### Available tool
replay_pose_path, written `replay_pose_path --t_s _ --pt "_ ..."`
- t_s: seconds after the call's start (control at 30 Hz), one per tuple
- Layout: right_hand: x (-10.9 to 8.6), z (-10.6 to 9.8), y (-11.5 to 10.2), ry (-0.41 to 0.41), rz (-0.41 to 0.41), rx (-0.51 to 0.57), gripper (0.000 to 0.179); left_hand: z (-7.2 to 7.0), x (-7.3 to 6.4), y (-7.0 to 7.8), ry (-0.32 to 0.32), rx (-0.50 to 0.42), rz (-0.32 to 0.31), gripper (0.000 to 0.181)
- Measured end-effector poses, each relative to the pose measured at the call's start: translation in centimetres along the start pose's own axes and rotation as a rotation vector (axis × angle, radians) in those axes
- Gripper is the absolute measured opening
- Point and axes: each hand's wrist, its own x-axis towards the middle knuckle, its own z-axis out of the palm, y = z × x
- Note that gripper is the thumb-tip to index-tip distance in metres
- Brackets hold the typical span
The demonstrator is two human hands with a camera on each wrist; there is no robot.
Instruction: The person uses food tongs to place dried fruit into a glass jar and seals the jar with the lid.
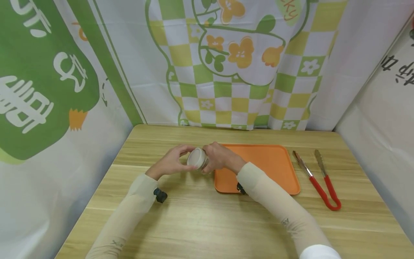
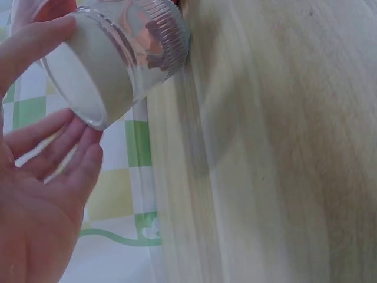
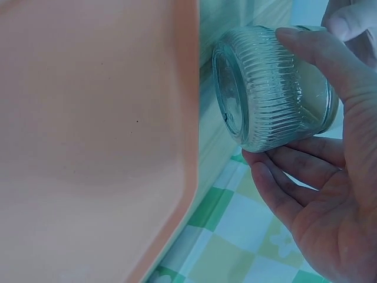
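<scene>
A clear ribbed glass jar (image 3: 265, 88) with a whitish lid (image 1: 195, 158) is tilted on its side above the wooden table, left of the orange tray. My left hand (image 1: 171, 162) holds the lid end, thumb on one side and fingertips on the other, with the palm apart from it. My right hand (image 1: 223, 158) grips the glass body between thumb and fingers. In the left wrist view the lid faces my left palm. From the right wrist the jar's round base shows, and no contents can be made out through the glass.
An orange tray (image 1: 258, 162) lies under and beyond my right forearm. Farther right, red-handled metal tongs (image 1: 323, 185) lie spread on the wooden table (image 1: 200, 223). A patterned curtain (image 1: 226, 97) hangs behind the table's back edge.
</scene>
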Motion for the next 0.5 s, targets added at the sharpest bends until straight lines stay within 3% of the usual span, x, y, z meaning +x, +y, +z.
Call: replay_pose_path --t_s 0.2,0.5 --pt "-0.07 -0.04 -0.05 0.001 -0.011 0.013 0.056 -0.17 -0.07 -0.1 -0.008 -0.002 0.036 0.087" --pt "0.0 -0.12 -0.18 -0.004 -0.004 0.012 0.054 0.22 -0.05 0.21 0.059 0.058 -0.027 0.08"
